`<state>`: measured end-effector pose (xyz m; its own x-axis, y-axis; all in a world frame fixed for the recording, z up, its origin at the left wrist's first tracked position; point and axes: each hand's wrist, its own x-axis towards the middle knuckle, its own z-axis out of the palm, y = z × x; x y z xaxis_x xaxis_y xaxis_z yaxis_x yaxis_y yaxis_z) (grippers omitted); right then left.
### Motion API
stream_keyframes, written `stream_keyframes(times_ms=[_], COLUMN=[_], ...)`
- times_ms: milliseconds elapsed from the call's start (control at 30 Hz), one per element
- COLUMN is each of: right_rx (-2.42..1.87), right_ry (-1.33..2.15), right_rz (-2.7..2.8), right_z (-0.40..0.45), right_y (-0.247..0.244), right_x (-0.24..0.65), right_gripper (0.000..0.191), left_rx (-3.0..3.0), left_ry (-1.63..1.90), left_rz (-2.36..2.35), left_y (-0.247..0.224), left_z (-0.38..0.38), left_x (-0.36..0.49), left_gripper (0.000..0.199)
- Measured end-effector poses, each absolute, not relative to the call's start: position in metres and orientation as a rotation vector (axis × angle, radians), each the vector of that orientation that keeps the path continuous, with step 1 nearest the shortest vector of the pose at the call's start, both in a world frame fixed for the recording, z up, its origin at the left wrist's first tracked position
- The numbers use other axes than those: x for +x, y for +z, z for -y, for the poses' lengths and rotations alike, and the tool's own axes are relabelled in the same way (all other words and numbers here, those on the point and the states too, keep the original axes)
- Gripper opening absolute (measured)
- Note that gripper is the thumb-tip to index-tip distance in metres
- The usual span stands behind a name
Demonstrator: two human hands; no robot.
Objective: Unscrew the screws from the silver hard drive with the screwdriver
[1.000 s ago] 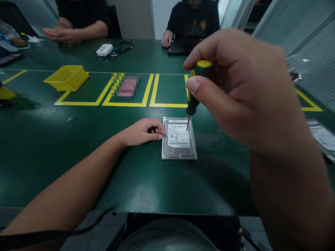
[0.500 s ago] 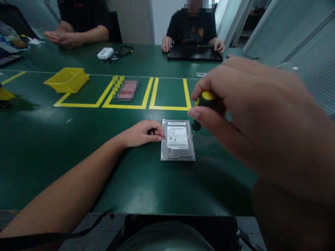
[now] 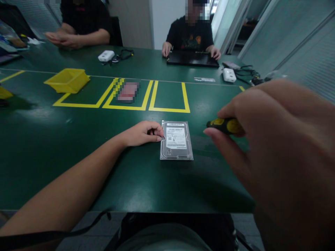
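A silver hard drive [image 3: 177, 141] with a white label lies flat on the green table [image 3: 146, 181]. At its left edge, my left hand [image 3: 143, 134] has its fingers curled and closed on that edge. My right hand [image 3: 272, 139], raised to the right of the drive and near the camera, grips a black and yellow screwdriver [image 3: 226, 125] by its handle. The handle lies almost level, pointing left, and its shaft cannot be made out. Screwdriver and drive are apart.
Yellow tape [image 3: 170, 110] marks boxes beyond the drive. A yellow bin [image 3: 68, 81] and a pixelated pinkish item [image 3: 128, 92] are there. Across the table, two people sit, one with hands at a black panel [image 3: 193, 59]. White adapters [image 3: 229, 75] and cables lie around.
My right hand has moved right, away from the drive's right edge, and the screwdriver has tilted from steep to nearly level. My left hand has stayed at the drive.
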<state>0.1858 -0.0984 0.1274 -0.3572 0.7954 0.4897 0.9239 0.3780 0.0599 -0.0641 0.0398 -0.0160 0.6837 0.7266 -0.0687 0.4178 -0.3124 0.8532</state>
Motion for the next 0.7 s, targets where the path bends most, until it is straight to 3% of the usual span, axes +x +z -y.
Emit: stream_keyframes(times_ms=[133,333,700], right_rx=[-1.595,-1.408,-1.36], right_ry=[-0.672,-0.802,-0.668], right_rz=[2.302,2.288,2.258], right_z=[0.083,0.067,0.051], right_y=[0.098,0.04,-0.011], right_x=[0.195,0.222,0.254], right_gripper=[0.004,0.015,0.012], left_rx=[1.964,1.968,1.935], left_ry=[0.389,0.391,0.366], left_rz=[-0.889,-0.883,-0.897], left_y=[-0.014,-0.013,-0.012], left_z=[-0.039,-0.039,-0.041], left_x=[-0.063,-0.062,-0.066], left_gripper=[0.021,0.022,0.032])
